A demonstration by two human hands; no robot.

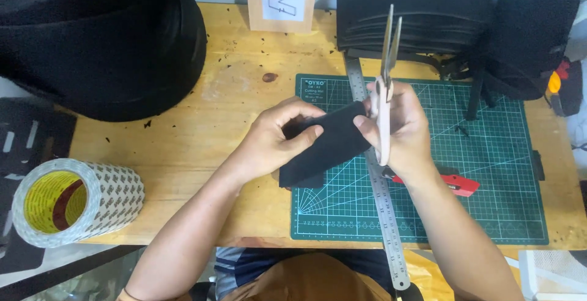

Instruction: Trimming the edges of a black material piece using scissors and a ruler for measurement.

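While your left hand is curled shut on the black fabric strip, thumb on top and fingers underneath, your right hand pinches the strip's upper right end and also grips the thread snips. The snips stand nearly upright, blades pointing away from you toward the back of the table, tips slightly apart, pale handle in your palm. The strip's long axis runs diagonally, low end at lower left, high end at upper right. It's held up just above the left edge of the green cutting mat, crossing over the steel ruler. The ruler lies on the mat, long axis running from the back of the table toward you and overhanging the front edge. A red utility knife lies on the mat just beside your right wrist. Further out: roll of printed tape at the front left corner of the wooden table, stack of black webbing at the back, large black bag back left.
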